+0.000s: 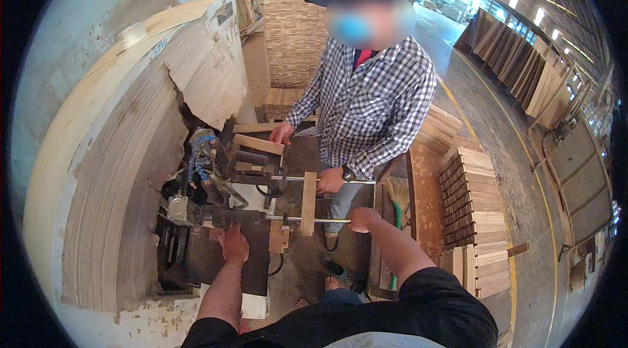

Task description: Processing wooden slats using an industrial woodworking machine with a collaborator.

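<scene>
My right hand (364,220) is closed around the outer end of the nearer metal rod (332,221), which juts right from the machine (226,217). At the machine's near side, my left hand (234,244) reaches over its dark table (252,271). The left fingers look bent against something low on the machine that I cannot make out. A wooden block (307,204) stands crosswise on the two rods. Below the nearer rod a small wood piece (279,237) is seen. Across from me, a co-worker's hand touches a wooden strip (258,144); their other hand is by the farther rod (297,178).
A co-worker in a checked shirt (373,99) stands opposite. Stacked wood strips (484,214) lie at the right beside a brown bench (425,197). A large curved, torn cover (131,171) fills the left. A broom (396,191) leans nearby; boards (510,53) stand far right.
</scene>
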Demonstrator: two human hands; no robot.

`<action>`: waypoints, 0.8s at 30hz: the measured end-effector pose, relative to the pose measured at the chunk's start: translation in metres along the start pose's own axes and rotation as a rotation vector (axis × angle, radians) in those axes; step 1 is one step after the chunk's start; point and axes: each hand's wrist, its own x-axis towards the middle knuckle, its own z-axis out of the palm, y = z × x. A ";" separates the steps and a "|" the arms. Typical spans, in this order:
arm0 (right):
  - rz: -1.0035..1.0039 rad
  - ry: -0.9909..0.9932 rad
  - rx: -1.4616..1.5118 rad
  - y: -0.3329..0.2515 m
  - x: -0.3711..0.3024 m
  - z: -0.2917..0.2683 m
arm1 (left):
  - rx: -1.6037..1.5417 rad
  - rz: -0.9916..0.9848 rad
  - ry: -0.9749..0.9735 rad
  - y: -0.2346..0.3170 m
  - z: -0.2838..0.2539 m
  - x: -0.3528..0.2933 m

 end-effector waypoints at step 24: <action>-0.144 0.459 1.112 -0.049 -0.056 0.037 | -0.200 0.195 0.176 0.062 -0.002 -0.114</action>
